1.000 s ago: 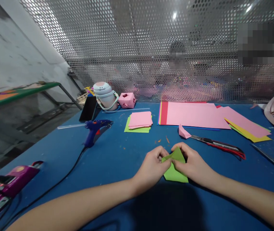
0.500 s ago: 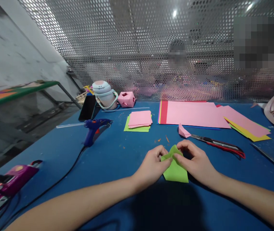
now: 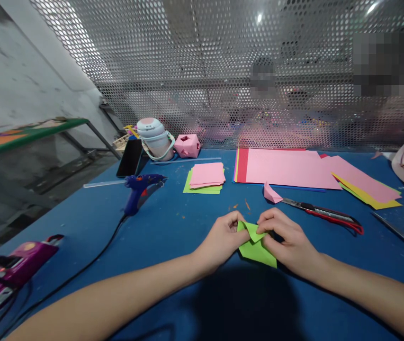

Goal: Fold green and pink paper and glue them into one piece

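Note:
A small green sheet of paper [image 3: 257, 252] is held between both hands over the blue table, its top part folded down toward me. My left hand [image 3: 225, 237] pinches its left side, the thumb lying over the fold. At the right side, my right hand [image 3: 287, 237] is closed on the paper, with fingertips on the folded flap. Just beyond the hands sits a folded pink paper piece [image 3: 272, 193], close to the tip of a red and black utility knife [image 3: 322, 211]. A stack of pink and green paper squares [image 3: 207, 175] lies farther back.
To the left are a blue glue gun [image 3: 136, 194] with its cord, a purple power strip [image 3: 19, 267] and a phone [image 3: 130, 158]. A bottle [image 3: 156, 142], a pink paper ball [image 3: 187, 146] and large paper sheets [image 3: 283, 168] line the back. Scissors [image 3: 400, 235] lie right.
The green paper's top point, upright before, is now folded down toward me. My right fingers have shifted onto the flap. Both hands stay in nearly the same place.

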A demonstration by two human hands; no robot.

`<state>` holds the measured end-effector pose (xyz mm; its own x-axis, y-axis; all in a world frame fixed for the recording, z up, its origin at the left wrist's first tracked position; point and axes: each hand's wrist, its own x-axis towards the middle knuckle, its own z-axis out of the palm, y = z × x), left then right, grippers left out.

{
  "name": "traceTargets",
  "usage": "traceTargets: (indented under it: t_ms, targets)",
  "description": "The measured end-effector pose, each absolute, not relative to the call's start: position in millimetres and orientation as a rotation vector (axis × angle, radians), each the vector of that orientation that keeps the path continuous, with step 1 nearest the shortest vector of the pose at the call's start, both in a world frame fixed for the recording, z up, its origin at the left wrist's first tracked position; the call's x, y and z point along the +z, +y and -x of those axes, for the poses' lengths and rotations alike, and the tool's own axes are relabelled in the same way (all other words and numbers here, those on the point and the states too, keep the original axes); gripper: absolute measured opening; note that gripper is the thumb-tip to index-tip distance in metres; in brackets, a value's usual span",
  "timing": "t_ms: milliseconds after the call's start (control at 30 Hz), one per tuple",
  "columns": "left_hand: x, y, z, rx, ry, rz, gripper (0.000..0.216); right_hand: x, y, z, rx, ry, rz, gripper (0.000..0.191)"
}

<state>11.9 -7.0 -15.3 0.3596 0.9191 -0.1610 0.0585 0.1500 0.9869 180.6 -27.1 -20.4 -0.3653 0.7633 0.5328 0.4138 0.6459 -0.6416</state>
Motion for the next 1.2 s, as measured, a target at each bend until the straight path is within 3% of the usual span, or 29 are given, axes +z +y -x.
traceTargets:
  t_ms: [633,1200]
  targets:
    - [-16.3,-9.1,-8.4,0.727,0.909,-1.351,0.013,-19.9,-22.9,-192.5,0.140,-2.356,0.749,0.021]
    - [-14.2,-10.4,-10.3,0.706,0.948,-1.395,0.021,-21.8,-23.6,-192.8,0.209,-2.378,0.714,0.025]
